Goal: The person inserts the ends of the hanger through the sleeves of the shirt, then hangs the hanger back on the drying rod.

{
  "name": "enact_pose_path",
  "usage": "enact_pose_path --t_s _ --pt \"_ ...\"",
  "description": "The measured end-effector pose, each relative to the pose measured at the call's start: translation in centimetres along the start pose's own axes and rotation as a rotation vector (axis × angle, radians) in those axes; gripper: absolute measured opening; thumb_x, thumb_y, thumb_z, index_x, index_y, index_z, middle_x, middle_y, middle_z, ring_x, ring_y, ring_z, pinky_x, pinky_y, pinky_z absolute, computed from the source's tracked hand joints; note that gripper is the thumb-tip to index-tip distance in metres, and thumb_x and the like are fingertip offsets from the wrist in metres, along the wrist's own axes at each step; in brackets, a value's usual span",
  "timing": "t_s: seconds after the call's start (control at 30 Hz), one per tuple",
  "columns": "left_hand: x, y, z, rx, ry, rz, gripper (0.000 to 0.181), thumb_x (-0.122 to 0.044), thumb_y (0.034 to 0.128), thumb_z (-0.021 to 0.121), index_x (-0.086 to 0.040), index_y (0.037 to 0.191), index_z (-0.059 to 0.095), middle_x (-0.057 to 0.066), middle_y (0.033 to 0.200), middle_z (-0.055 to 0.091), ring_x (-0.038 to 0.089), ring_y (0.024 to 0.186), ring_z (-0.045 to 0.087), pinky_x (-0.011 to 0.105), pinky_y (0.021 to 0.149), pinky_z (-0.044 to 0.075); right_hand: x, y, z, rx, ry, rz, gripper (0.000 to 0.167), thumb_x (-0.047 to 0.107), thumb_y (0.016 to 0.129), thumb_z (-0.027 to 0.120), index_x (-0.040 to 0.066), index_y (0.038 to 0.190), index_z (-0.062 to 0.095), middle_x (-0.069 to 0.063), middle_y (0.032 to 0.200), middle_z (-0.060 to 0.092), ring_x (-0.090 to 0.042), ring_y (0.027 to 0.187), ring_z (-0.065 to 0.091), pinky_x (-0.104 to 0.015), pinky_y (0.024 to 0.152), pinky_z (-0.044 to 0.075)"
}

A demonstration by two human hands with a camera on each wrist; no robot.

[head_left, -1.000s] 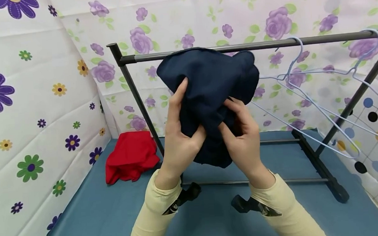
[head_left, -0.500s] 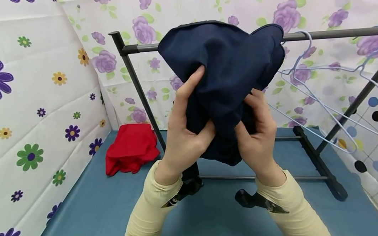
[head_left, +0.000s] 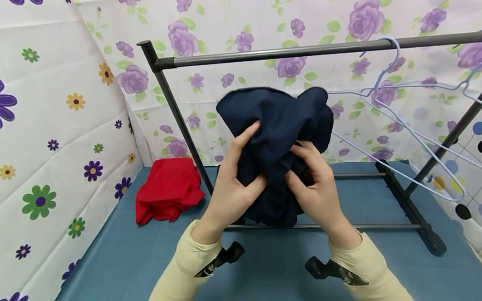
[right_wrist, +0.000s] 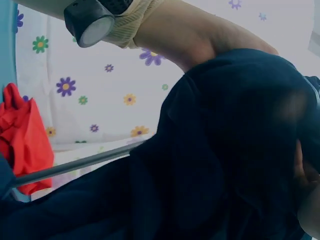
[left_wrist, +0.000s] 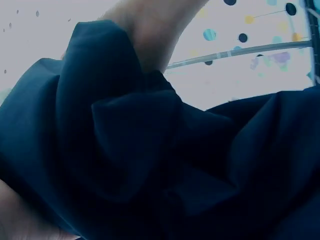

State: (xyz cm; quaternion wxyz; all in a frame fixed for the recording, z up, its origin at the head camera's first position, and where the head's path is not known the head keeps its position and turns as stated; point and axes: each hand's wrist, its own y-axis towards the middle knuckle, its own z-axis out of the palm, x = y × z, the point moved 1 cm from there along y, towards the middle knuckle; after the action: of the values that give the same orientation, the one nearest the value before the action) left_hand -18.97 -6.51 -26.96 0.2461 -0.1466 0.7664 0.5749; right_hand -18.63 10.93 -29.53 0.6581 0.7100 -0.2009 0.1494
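Observation:
A bunched navy cloth (head_left: 276, 121), perhaps a garment, hangs between both hands in the head view. My left hand (head_left: 235, 191) grips its left side, thumb and a finger showing on the near face. On the right side my right hand (head_left: 318, 192) pinches a fold between thumb and fingers. The remaining fingers are hidden in or behind the fabric. Dark folds of the navy cloth (left_wrist: 135, 145) fill most of the left wrist view, and the right wrist view likewise has the navy cloth (right_wrist: 225, 135) covering much of it.
Behind the cloth stands a dark metal clothes rack (head_left: 260, 55). Light blue wire hangers (head_left: 412, 132) hang from its right half. A crumpled red cloth (head_left: 167, 188) lies left of the rack on the blue table surface (head_left: 268, 276). Floral and dotted sheets enclose the space.
Both hands raised the navy cloth in front of the rack bar, then brought it down below the bar. Their grip on it looks the same.

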Motion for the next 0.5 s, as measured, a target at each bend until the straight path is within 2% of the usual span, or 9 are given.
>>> enact_pose_path --t_s 0.23,0.33,0.43,0.5 --pt "1.8 -1.8 -0.3 0.031 0.017 -0.101 0.073 0.003 0.0899 0.066 -0.013 0.155 0.037 0.007 0.150 0.047 0.024 0.133 0.049 0.043 0.108 0.041 -1.1 -1.8 -0.2 0.079 -0.024 0.085 0.033 0.014 0.100 0.064 -0.003 0.128 0.063 -0.013 0.129 0.059 -0.013 0.092 0.062 -0.019 0.071 0.050" --pt "2.9 -2.7 -0.4 0.053 0.008 -0.167 0.074 0.002 0.0911 0.066 -0.018 0.156 0.036 0.003 0.152 0.044 0.022 0.135 0.047 0.042 0.108 0.041 -1.9 -2.6 -0.3 0.112 -0.045 0.133 0.033 0.001 0.097 0.064 0.000 0.129 0.064 -0.013 0.128 0.060 -0.013 0.091 0.063 -0.019 0.069 0.051" --pt "4.1 -3.6 -0.4 0.066 0.019 -0.234 0.076 0.001 0.0918 0.067 -0.023 0.157 0.036 0.001 0.155 0.040 0.020 0.137 0.045 0.042 0.109 0.040 -2.9 -3.5 -0.4 0.153 -0.087 0.214 0.038 -0.005 0.095 0.064 0.004 0.132 0.064 -0.010 0.129 0.061 -0.012 0.087 0.062 -0.020 0.067 0.051" --pt "5.1 -4.2 -0.4 0.069 0.055 -0.273 0.077 0.000 0.0919 0.067 -0.026 0.157 0.036 -0.001 0.155 0.041 0.018 0.137 0.045 0.043 0.110 0.040 -3.6 -4.2 -0.5 0.177 -0.111 0.290 0.038 -0.003 0.096 0.064 0.005 0.133 0.063 -0.008 0.130 0.060 -0.014 0.089 0.062 -0.022 0.068 0.050"
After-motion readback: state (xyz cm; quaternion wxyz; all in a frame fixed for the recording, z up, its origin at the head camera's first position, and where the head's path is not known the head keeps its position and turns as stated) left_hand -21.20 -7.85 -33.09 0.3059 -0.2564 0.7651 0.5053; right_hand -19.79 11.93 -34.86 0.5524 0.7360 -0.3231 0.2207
